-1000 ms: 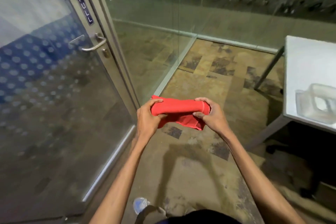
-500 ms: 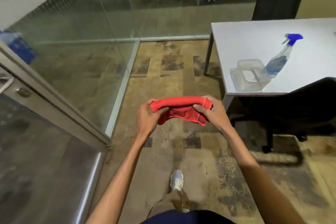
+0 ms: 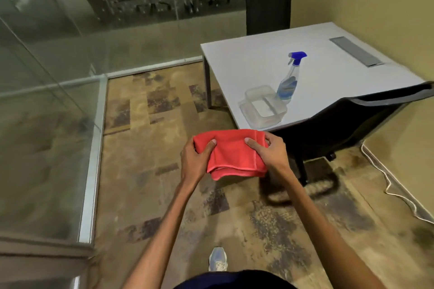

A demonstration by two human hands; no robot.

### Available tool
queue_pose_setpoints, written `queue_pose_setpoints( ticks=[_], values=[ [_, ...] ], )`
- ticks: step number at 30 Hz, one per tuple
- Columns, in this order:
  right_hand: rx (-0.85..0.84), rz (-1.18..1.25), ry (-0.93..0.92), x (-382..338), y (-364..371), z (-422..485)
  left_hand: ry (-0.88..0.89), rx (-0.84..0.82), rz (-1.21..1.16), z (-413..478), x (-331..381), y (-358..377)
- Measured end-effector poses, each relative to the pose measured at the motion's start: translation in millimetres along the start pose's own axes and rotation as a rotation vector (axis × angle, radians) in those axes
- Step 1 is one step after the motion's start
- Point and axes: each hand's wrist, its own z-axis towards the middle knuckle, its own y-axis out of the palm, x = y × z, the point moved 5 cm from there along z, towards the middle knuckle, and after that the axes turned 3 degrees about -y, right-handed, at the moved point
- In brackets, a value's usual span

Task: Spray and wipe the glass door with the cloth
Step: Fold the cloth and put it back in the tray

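1. Glass wall [image 3: 47, 105]: runs along the left of the view. The door itself is not clearly in view; only a blurred frame edge shows at the lower left.
2. Left hand [image 3: 196, 159]: fingers closed on the left end of the cloth, thumb on top, forearm reaching forward from the body.
3. Cloth [image 3: 231, 153]: red, folded, held at mid-frame above the floor. Its long axis runs left to right between the two hands; a loose edge hangs down on the near side.
4. Right hand [image 3: 270, 155]: fingers closed on the right end of the cloth, thumb on top, forearm mirroring the left.
5. Spray bottle [image 3: 290, 77]: upright on the tabletop [image 3: 328, 54], ahead and to the right of the hands, well apart from them, just beside a clear plastic container [image 3: 263, 107] near the tabletop's front corner.
6. Governing relation: the right hand is the nearer to the bottle, so it would probably release the cloth to reach forward and right for it.
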Motion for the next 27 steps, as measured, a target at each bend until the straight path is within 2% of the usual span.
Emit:
queue_pose_setpoints(
  ticks=[9,15,18,21,24,27],
  values=[
    [0.196,-0.106,0.022,17.0,-53.9,47.1,-0.076,-0.278,0.003,51.4,9.6,84.9],
    [0.320,-0.094,0.122,50.9,-99.7,94.7,-0.182,-0.489,-0.030,78.8,9.8,158.2],
    [0.272,-0.082,0.195,65.4,-120.4,131.0,-0.229,-0.457,-0.039,98.7,13.3,193.9],
    [0.143,-0.059,0.232,73.4,-136.2,171.4,-0.281,-0.337,-0.083,119.6,12.1,228.5],
    [0.029,-0.099,0.228,74.9,-146.9,211.3,-0.305,-0.251,-0.096,136.9,9.2,258.1],
    [0.006,-0.154,0.187,77.4,-153.2,246.9,-0.326,-0.152,-0.132,148.6,12.5,277.4]
  ],
)
